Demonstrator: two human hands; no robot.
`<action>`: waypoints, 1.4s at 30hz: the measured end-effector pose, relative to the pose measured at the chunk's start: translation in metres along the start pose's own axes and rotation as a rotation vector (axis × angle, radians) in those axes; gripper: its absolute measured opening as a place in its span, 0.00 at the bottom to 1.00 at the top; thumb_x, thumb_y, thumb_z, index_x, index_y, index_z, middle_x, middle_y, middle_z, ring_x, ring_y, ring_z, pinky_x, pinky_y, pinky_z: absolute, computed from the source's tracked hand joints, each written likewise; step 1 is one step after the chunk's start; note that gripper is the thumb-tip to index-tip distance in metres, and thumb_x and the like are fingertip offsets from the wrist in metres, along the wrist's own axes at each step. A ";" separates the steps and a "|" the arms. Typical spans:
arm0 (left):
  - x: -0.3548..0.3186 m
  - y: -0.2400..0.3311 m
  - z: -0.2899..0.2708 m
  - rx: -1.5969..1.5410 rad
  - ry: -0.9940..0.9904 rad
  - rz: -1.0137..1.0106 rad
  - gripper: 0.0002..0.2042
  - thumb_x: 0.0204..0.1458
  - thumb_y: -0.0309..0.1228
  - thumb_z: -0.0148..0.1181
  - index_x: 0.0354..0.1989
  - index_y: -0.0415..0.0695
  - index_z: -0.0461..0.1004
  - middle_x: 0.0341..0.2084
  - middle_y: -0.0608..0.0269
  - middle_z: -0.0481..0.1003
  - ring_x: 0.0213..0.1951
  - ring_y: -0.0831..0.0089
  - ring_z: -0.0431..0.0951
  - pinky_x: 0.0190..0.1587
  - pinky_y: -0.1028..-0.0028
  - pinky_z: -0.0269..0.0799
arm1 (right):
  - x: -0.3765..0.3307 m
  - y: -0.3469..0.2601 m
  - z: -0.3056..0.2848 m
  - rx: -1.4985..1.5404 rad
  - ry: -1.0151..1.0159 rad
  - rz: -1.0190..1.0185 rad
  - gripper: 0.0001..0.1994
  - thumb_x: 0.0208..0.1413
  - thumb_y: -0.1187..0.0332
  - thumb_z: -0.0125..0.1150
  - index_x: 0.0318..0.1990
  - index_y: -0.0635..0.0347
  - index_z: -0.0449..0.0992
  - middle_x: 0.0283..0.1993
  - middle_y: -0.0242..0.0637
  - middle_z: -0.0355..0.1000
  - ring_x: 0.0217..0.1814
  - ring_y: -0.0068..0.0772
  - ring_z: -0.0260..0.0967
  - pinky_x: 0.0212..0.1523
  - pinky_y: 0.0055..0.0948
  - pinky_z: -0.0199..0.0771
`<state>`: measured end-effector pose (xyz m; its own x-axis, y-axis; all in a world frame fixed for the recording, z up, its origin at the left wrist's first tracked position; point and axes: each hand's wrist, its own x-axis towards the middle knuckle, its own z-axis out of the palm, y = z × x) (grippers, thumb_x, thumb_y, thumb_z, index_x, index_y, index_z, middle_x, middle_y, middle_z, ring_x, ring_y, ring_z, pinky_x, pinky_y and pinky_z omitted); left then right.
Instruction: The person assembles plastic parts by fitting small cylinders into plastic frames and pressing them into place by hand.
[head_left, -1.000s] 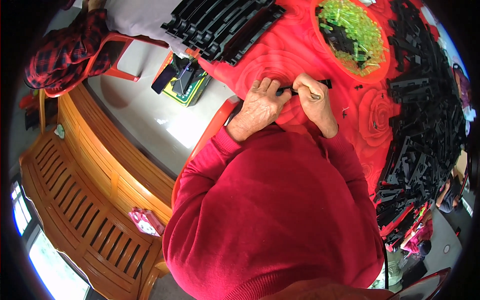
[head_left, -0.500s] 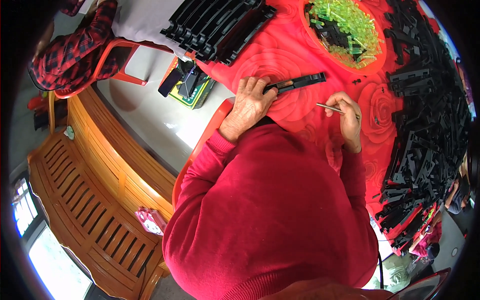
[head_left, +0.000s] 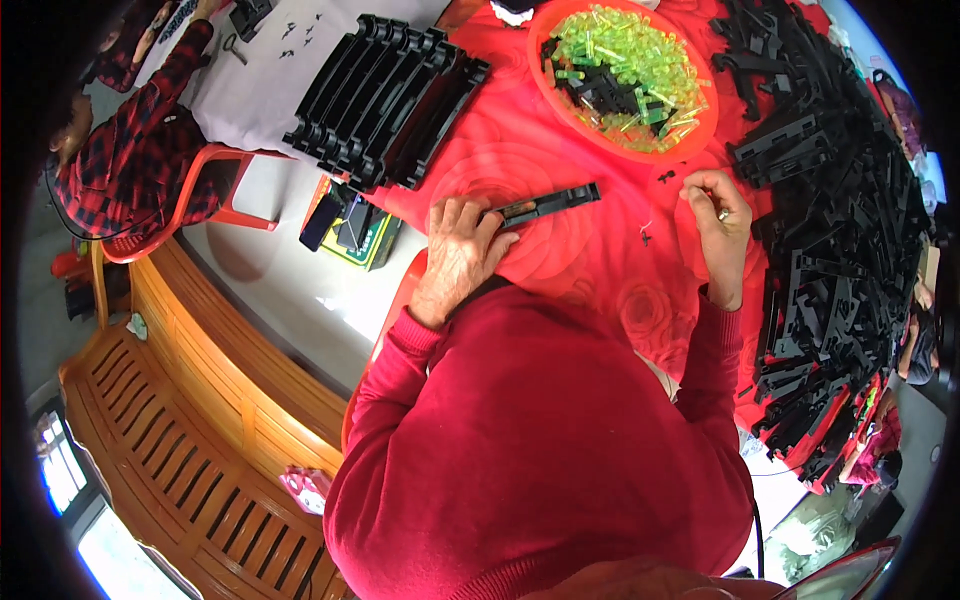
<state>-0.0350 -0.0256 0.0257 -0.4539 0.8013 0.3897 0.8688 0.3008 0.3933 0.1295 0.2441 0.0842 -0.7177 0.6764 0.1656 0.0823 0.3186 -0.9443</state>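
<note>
My left hand (head_left: 460, 250) lies closed over the near end of a long, narrow black plastic part (head_left: 560, 204), holding it on the red tablecloth. Its far end points right, past my fingers. To the right, my right hand (head_left: 722, 225) is raised over the cloth with curled fingers. A thin metal rod (head_left: 723, 214) is in its grip, with only a small end showing; the fingers hide the rest. Close to that hand lie small black pieces (head_left: 667, 177), and another small black piece (head_left: 645, 239) sits between the hands.
An orange-red basin (head_left: 700, 125) of yellow-green clear tubes and black pieces stands ahead. Stacked long black parts (head_left: 370, 110) lie at the far left; a big heap of black parts (head_left: 845, 240) covers the right side. A person in a checked shirt (head_left: 130, 165) sits at left.
My right hand has moved right and slightly forward, and the rod has turned so that it barely shows. The view has shifted; my left hand still holds the black part.
</note>
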 end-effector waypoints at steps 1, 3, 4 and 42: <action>-0.001 0.001 0.003 0.006 -0.007 -0.037 0.12 0.43 0.37 0.67 0.32 0.43 0.76 0.37 0.58 0.73 0.42 0.58 0.71 0.46 0.62 0.65 | 0.008 -0.001 0.001 -0.002 0.001 -0.011 0.05 0.53 0.81 0.54 0.36 0.65 0.73 0.31 0.30 0.70 0.30 0.17 0.67 0.30 0.17 0.66; -0.005 -0.001 0.010 0.008 0.027 -0.020 0.11 0.43 0.35 0.67 0.31 0.43 0.76 0.36 0.58 0.73 0.40 0.58 0.71 0.43 0.62 0.66 | 0.026 -0.007 0.003 -0.292 -0.096 -0.017 0.06 0.53 0.80 0.54 0.37 0.64 0.74 0.31 0.30 0.71 0.31 0.16 0.67 0.32 0.19 0.67; -0.006 -0.002 0.014 0.027 0.024 -0.023 0.10 0.43 0.35 0.66 0.30 0.44 0.75 0.37 0.59 0.72 0.40 0.59 0.70 0.42 0.62 0.65 | 0.036 -0.020 0.011 -0.372 -0.114 -0.135 0.05 0.51 0.78 0.57 0.36 0.62 0.74 0.31 0.33 0.72 0.29 0.26 0.70 0.29 0.27 0.68; 0.019 0.038 -0.016 -0.760 0.060 -0.180 0.10 0.47 0.26 0.65 0.37 0.36 0.74 0.32 0.54 0.76 0.38 0.58 0.77 0.42 0.67 0.72 | -0.012 -0.038 0.086 -0.260 -0.636 -0.449 0.06 0.51 0.76 0.58 0.33 0.60 0.67 0.29 0.41 0.67 0.29 0.48 0.70 0.27 0.40 0.68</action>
<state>-0.0133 -0.0073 0.0613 -0.6035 0.7381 0.3015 0.4168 -0.0302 0.9085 0.0758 0.1669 0.0943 -0.9687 -0.0329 0.2460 -0.2048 0.6657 -0.7176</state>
